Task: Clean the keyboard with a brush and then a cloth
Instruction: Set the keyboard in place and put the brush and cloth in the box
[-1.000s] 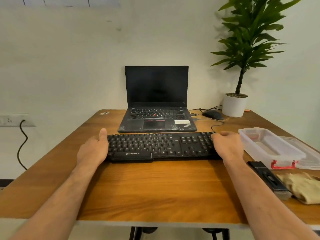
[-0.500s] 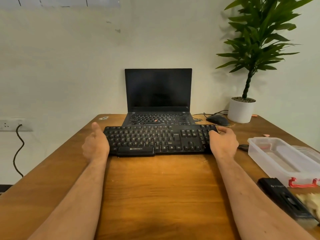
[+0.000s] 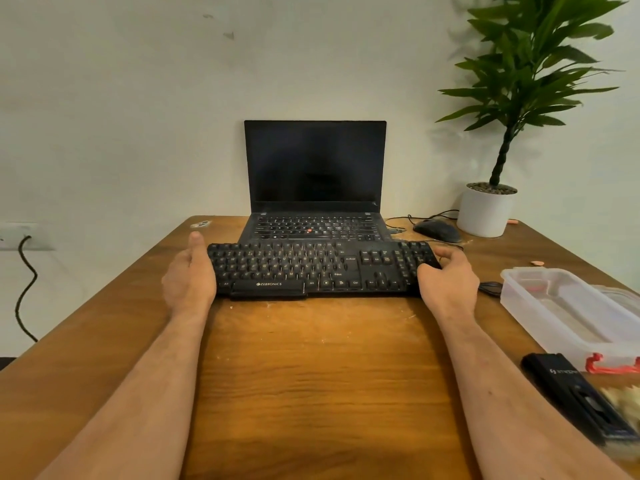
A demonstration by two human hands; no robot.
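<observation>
- We saw a black Zebronics keyboard [image 3: 320, 270] lying crosswise on the wooden desk [image 3: 311, 375], its far edge overlapping the front of an open black laptop [image 3: 314, 181] with a dark screen.
- Our left hand [image 3: 188, 277] clasped the keyboard's left end, the thumb pointing away along that edge; the other fingers were hidden beneath, so we could not tell how far they curled.
- Our right hand [image 3: 446, 275] held the right end, the thumb lying over the number-pad keys and the fingers spread round the far right corner.
- Both forearms reached in from the near edge of the desk, well apart, with bare wood between them.
- A black mouse [image 3: 437, 230] sat to the right of the laptop, its cable trailing beside it, and just beyond stood a potted plant [image 3: 519, 81] in a white pot [image 3: 486, 211].
- Near the right edge lay a clear plastic container [image 3: 568, 313] with a red clasp, and just in front of it a flat black box [image 3: 575, 396].
- At the right margin, touching the box, a pale yellowish thing [image 3: 623, 401] showed blurred; we could not tell whether it was the cloth.
- We could not make out a brush anywhere.
- A black cable [image 3: 26, 289] hung from a wall socket on the left.
</observation>
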